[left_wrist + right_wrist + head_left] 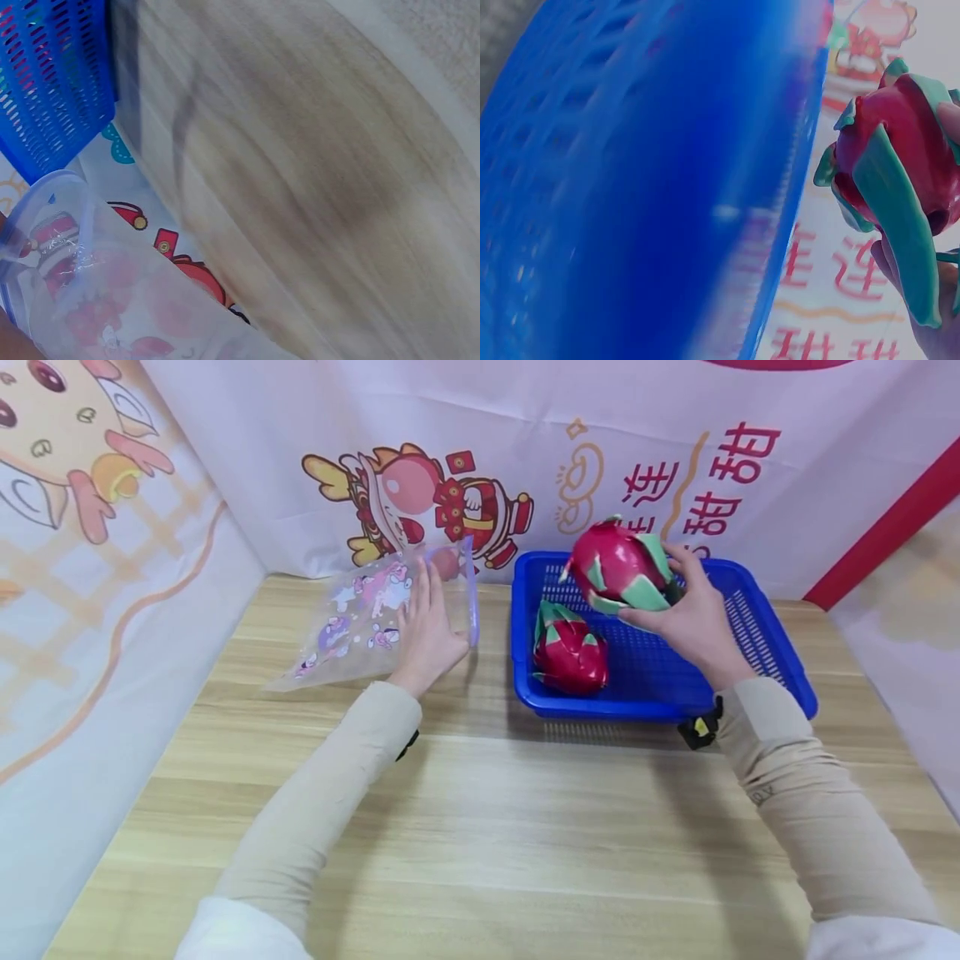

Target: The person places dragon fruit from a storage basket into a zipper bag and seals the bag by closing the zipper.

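My right hand [697,618] grips a red dragon fruit [615,564] with green scales, raised over the blue plastic basket [528,702]. The fruit shows at the right of the right wrist view, beside the blurred basket wall [667,165]. A second dragon fruit [573,656] lies in the basket's left part. Left of the basket, my left hand [431,639] holds a clear printed zip bag [356,635] near its purple-edged mouth. In the left wrist view, the bag's mouth [64,176] gapes towards the basket; most of the hand is outside that view.
The light wood tabletop [480,835] stretches in front of the basket and bag. A white printed cloth [465,410] hangs close behind them, and another printed cloth [82,635] borders the left side.
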The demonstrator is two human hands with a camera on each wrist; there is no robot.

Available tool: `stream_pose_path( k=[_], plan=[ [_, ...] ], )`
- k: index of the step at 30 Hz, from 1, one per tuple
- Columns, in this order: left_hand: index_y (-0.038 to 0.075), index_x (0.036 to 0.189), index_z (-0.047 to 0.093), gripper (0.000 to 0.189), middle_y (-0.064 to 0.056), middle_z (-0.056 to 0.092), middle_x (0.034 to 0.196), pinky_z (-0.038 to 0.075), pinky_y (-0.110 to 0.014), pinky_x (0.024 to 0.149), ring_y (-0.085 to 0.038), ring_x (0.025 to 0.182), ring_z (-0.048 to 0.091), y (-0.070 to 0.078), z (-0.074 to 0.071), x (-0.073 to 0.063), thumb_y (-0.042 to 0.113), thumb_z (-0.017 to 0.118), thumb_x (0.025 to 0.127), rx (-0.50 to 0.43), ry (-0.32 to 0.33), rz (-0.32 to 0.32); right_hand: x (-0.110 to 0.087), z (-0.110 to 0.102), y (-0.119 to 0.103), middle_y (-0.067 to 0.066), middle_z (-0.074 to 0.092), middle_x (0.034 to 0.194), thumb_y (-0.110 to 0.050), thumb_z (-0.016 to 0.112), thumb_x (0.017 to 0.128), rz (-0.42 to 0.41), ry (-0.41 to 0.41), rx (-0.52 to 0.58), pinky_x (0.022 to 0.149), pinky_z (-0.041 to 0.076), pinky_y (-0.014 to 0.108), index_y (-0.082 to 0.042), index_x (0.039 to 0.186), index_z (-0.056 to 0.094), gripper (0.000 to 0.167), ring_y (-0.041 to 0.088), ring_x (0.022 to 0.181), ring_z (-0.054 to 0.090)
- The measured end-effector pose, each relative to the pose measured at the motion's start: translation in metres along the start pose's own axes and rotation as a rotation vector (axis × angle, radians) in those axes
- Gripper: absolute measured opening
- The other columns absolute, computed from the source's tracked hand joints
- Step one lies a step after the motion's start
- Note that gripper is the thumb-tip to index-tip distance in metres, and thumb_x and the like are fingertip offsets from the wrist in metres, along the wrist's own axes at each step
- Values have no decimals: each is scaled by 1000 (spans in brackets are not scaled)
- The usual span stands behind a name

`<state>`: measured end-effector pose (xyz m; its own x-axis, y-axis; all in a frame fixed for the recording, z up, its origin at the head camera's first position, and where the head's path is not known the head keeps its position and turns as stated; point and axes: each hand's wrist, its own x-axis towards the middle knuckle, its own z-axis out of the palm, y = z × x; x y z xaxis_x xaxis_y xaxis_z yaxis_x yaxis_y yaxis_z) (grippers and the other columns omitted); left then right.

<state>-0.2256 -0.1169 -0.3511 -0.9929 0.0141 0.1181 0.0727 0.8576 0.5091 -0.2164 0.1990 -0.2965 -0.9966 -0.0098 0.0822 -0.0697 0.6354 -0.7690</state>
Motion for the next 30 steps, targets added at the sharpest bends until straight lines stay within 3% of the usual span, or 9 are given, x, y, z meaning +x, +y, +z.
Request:
stream_pose_path(
  k=[8,16,23,30],
  plan=[
    [11,152,-15,112,0,-26,158,2,-52,122,-28,151,-6,5,-2,-1,15,66,76,-23,-21,30,1,20,-26,9,36,153,-30,81,74,-103,-39,-7,106,41,55,-32,150,25,95,34,135,42],
    [8,152,-12,113,-5,-25,159,0,-52,121,-25,150,-10,10,-4,-3,8,68,72,-74,-7,44,9,41,-44,12,50,142,-23,84,71,-178,-77,7,106,43,46,-13,145,40,86,29,127,51],
    [9,153,-11,115,-5,-22,160,1,-53,121,-22,150,-11,12,-3,-5,2,68,69,-133,-3,42,13,53,-54,10,48,144,-26,83,72,-194,-161,-76,108,41,46,-14,146,38,87,27,129,49],
    [10,153,-12,112,-3,-22,160,0,-53,121,-19,150,-13,16,-3,-4,0,65,71,-208,16,58,14,63,-63,10,46,146,-23,83,72,-270,-216,-134,109,40,46,-12,147,37,89,27,132,45]
  ],
)
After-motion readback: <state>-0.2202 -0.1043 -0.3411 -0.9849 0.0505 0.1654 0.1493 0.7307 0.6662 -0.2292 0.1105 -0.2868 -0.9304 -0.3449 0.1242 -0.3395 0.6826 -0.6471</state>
